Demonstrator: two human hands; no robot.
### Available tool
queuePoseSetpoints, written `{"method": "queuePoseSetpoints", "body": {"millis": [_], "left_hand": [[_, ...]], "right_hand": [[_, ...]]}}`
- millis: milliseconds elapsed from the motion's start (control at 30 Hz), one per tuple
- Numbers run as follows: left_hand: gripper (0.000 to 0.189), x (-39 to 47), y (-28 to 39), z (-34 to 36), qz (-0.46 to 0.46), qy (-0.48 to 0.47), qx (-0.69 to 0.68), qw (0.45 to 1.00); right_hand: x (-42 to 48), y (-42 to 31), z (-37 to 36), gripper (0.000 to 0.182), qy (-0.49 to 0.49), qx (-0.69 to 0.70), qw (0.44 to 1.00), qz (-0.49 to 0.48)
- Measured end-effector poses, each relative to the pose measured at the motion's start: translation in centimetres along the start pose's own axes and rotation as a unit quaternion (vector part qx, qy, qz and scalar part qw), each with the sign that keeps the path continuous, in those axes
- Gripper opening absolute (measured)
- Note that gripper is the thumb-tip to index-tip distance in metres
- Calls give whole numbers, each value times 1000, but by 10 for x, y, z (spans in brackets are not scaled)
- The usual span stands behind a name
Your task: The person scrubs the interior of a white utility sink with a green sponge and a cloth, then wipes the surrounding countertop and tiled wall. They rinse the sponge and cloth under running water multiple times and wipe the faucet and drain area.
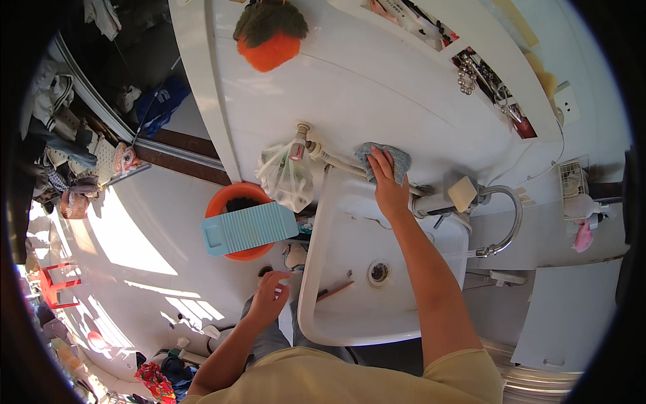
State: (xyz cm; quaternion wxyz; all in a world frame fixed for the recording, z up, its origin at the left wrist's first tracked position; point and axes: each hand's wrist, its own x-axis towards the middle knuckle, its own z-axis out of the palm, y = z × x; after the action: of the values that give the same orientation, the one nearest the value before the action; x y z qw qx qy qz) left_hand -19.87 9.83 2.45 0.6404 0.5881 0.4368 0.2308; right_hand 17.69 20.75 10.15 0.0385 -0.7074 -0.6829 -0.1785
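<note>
My right hand (391, 194) lies flat on a grey-blue cloth (402, 160), fingers spread over it. It presses the cloth to the white wall just behind the back rim of a white sink (358, 315). My left hand (267, 300) hangs in front of the sink's left side, fingers loosely curled and apart, holding nothing. Inside the basin are a round drain (378, 273) and a thin reddish-brown stick (335, 291). To the right of the cloth is a curved metal faucet (516, 212), with a pale yellow block, likely soap (462, 194), beside its base.
A knotted plastic bag (287, 177) hangs from a wall valve (302, 132). Below it, a blue washboard (252, 228) lies across an orange basin (214, 202). An open-fronted white shelf (497, 65) holds small items. A red stool (60, 285) stands at far left.
</note>
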Motion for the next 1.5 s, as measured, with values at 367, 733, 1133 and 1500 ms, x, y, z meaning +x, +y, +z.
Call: {"method": "queuePoseSetpoints", "body": {"millis": [367, 733, 1133, 1500], "left_hand": [[26, 0, -27, 15, -24, -43, 69, 996], [25, -4, -27, 11, -46, -32, 59, 997], [26, -13, -19, -14, -48, -26, 82, 995], [27, -16, -23, -43, -90, -49, 129, 986]], "right_hand": [[47, -19, 25, 46, -3, 248, 964, -97], [74, -37, 25, 54, 81, 53, 976, -193], [-59, 30, 53, 50, -12, 161, 976, 148], [76, -66, 26, 69, 358, 432, 619, 550]]}}
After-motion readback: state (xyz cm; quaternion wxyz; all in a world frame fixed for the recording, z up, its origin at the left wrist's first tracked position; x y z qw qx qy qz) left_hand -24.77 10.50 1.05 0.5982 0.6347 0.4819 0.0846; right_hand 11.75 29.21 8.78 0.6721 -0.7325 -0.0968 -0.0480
